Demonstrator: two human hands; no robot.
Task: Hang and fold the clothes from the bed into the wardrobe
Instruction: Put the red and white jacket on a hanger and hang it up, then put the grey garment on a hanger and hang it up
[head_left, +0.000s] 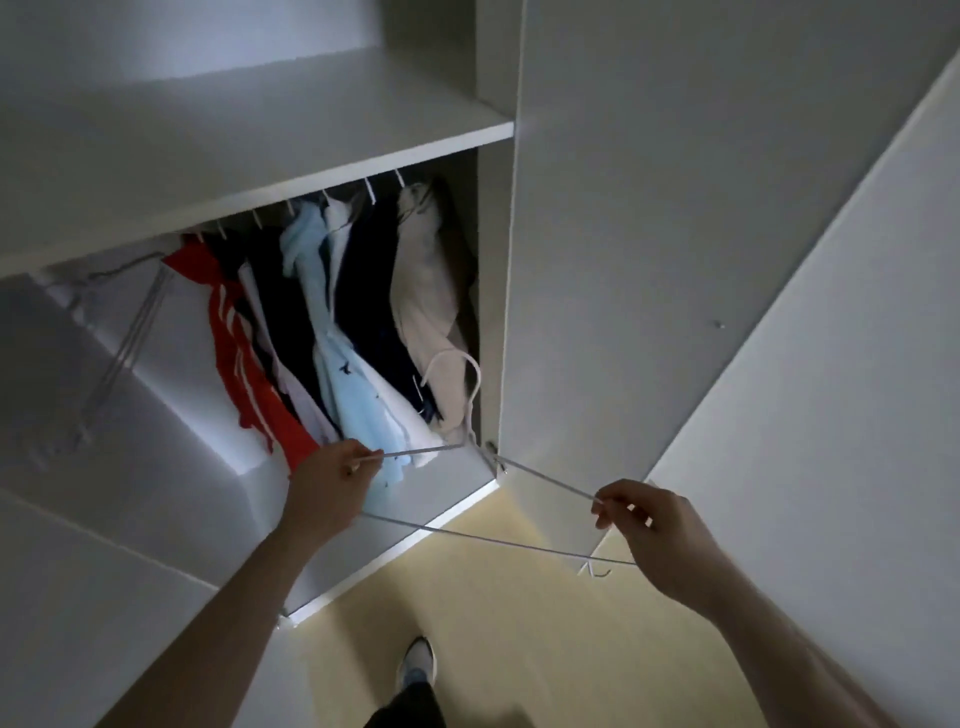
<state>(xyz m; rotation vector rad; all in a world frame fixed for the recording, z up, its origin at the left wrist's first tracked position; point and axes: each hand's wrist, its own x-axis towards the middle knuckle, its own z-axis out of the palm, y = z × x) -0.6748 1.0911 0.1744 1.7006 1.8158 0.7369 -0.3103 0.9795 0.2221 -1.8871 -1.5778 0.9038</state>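
While both arms reach out ahead of the wardrobe (623, 208), an empty wire hanger (483, 538) hangs stretched between the hands, clear of the rail and in front of the open compartment. Left hand (327, 488) pinches one sloping arm of it, fingers (358, 462) closed tight on the wire, knuckles turned up, wrist bent slightly toward the clothes. Right hand (660, 530) grips the other end, fingertips (602, 512) curled shut around the wire at the corner, palm facing down and left. Hook of the hanger points up, right beside the compartment's right-hand wall, just in front of a beige garment (426, 291). Behind it, hanging in a row under the shelf (311, 135): a red top (244, 364), dark pieces, a light blue shirt (343, 395). Spare hangers (124, 332) dangle at the far left. Down below, one shoe (418, 662) on the yellowish floor (545, 649).
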